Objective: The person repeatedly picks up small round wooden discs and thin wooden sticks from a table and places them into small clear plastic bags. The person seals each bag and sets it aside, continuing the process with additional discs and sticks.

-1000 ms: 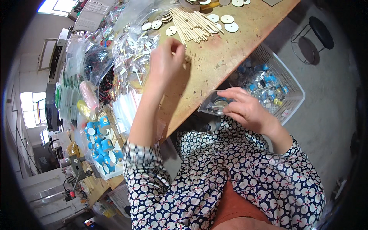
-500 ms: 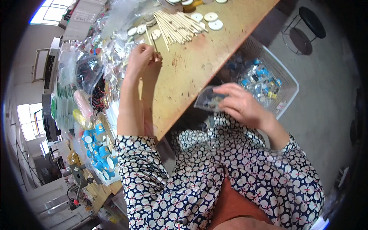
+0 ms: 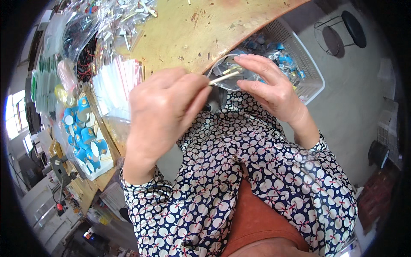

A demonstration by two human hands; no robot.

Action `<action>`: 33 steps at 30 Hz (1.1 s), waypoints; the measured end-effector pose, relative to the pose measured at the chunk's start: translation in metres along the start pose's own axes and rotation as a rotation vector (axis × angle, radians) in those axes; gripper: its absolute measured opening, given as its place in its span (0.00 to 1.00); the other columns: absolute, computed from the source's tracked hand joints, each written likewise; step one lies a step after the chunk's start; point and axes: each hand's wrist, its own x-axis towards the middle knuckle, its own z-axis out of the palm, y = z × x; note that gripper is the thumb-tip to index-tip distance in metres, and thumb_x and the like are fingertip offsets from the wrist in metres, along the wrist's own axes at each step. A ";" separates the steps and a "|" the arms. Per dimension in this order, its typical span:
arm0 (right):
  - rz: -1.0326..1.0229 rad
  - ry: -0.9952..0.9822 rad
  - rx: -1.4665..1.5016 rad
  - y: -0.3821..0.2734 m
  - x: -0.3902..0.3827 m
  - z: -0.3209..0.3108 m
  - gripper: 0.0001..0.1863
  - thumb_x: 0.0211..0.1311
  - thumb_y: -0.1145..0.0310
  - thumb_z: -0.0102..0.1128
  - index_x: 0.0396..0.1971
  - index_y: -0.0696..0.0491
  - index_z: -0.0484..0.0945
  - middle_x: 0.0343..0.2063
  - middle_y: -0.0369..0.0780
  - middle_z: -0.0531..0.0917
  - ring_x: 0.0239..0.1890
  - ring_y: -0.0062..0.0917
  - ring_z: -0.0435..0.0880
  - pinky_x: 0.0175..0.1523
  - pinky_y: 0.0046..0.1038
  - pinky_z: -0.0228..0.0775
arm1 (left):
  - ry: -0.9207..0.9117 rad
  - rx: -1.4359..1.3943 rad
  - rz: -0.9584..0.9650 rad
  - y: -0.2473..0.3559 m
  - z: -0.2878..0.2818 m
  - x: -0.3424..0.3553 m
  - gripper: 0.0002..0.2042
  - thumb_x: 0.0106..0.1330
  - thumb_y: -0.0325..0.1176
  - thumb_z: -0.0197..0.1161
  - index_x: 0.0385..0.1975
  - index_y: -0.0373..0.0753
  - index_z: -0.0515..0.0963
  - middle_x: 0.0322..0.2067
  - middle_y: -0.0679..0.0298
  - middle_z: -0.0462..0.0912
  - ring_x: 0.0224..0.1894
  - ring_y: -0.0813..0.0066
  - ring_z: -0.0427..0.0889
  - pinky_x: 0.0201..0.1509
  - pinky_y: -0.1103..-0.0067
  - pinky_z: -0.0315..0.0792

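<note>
My left hand (image 3: 165,107) is closed in a pinch, slightly blurred, on a pale wooden stick (image 3: 225,77). The stick's far end points into the mouth of a small clear plastic bag (image 3: 217,68). Thumb and fingers of my right hand (image 3: 274,88) grip the bag's edge and hold its mouth wide. Inside the bag lie a pale stick-like piece and other small items that I cannot make out. Both hands are over my lap, just off the table's edge.
The worn yellow table (image 3: 184,36) stretches away ahead. A white plastic basket (image 3: 314,64) of bagged blue pieces stands right of it. On the left lie flat clear bags (image 3: 117,83) and a tray of blue cups (image 3: 85,139). A black stool (image 3: 353,29) is at far right.
My left hand has come back from the stick pile toward the bag, bringing a wooden stick. My right hand still holds the bag. The view has shifted, so the pile is out of sight.
</note>
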 end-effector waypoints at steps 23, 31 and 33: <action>0.015 -0.026 0.238 -0.007 -0.016 0.006 0.08 0.51 0.81 0.68 0.32 0.62 0.81 0.56 0.55 0.80 0.60 0.49 0.79 0.64 0.43 0.74 | -0.440 -0.166 0.048 -0.017 0.091 0.007 0.06 0.68 0.32 0.60 0.37 0.37 0.78 0.29 0.50 0.83 0.33 0.50 0.85 0.35 0.62 0.78; 0.219 -0.040 0.055 0.011 -0.038 -0.020 0.05 0.59 0.76 0.65 0.31 0.62 0.81 0.58 0.51 0.80 0.63 0.47 0.77 0.66 0.40 0.73 | 0.078 -0.045 0.203 -0.024 0.060 0.137 0.19 0.69 0.32 0.65 0.59 0.39 0.78 0.49 0.52 0.85 0.51 0.56 0.85 0.54 0.68 0.77; 0.226 -0.044 0.047 0.010 -0.038 -0.017 0.04 0.61 0.76 0.63 0.31 0.61 0.81 0.59 0.51 0.80 0.64 0.46 0.77 0.67 0.40 0.72 | 0.177 0.052 0.256 -0.043 0.082 0.184 0.24 0.70 0.39 0.64 0.65 0.42 0.73 0.56 0.52 0.82 0.59 0.53 0.79 0.62 0.62 0.72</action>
